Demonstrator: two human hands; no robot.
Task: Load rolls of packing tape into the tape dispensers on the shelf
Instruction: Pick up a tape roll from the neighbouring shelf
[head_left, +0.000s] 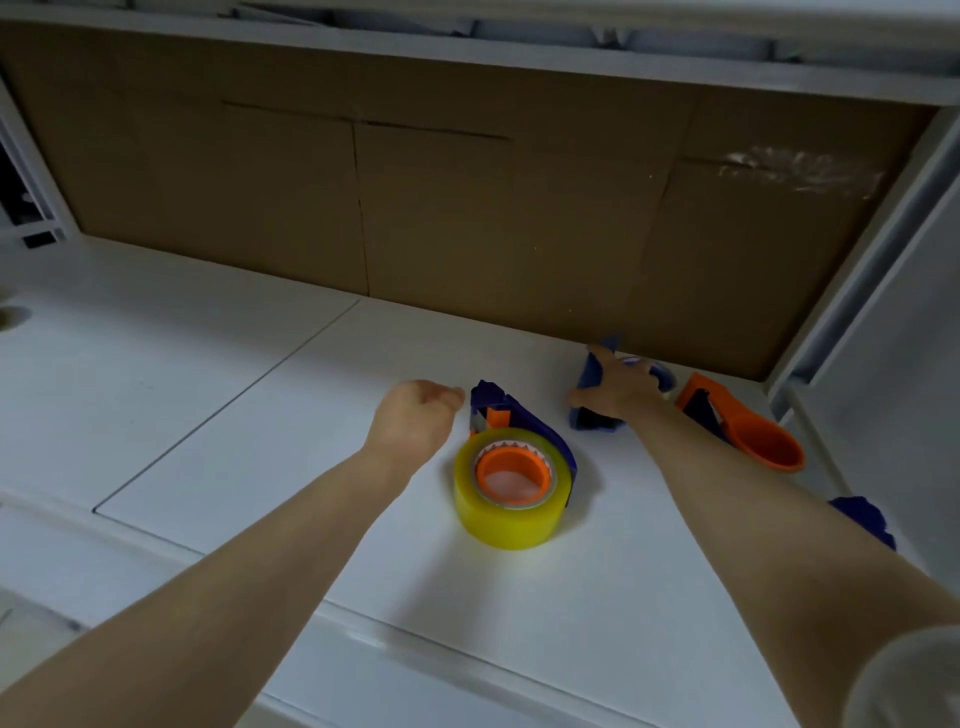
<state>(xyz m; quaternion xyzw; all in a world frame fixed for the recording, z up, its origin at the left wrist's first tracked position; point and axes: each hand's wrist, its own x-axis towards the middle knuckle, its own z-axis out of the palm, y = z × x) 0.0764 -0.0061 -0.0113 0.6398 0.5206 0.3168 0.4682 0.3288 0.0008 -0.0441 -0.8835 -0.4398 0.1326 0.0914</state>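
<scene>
— Looking at the shelf, where is the tape?

— A yellow roll sits near the middle, lying flat on the white board. It is seated over the orange hub of a blue dispenser. The blue body curves round the roll's far and right sides, and its tip points toward the cardboard at the back.

— And the left hand?

— The left hand is just left of that tip. Its fingers are loosely curled and hold nothing. The nearest fingertip comes very close to the blue tip, but I cannot tell whether it touches.

— The right one?

— The right hand lies on a second dispenser, also blue, farther back and to the right, close to the cardboard. The fingers are spread apart over it, with the thumb out to the left. I cannot tell whether they clamp it, because the palm hides most of it.

— Anything past those fingers?

— A rounded rim shows just beyond the fingertips. It is too blurred to say what it is.

— What else is there?

— An orange dispenser lies just right of the right wrist, its wide round end toward the viewer. A blue piece peeks out from behind the right forearm near the shelf's right edge, mostly hidden.
</scene>
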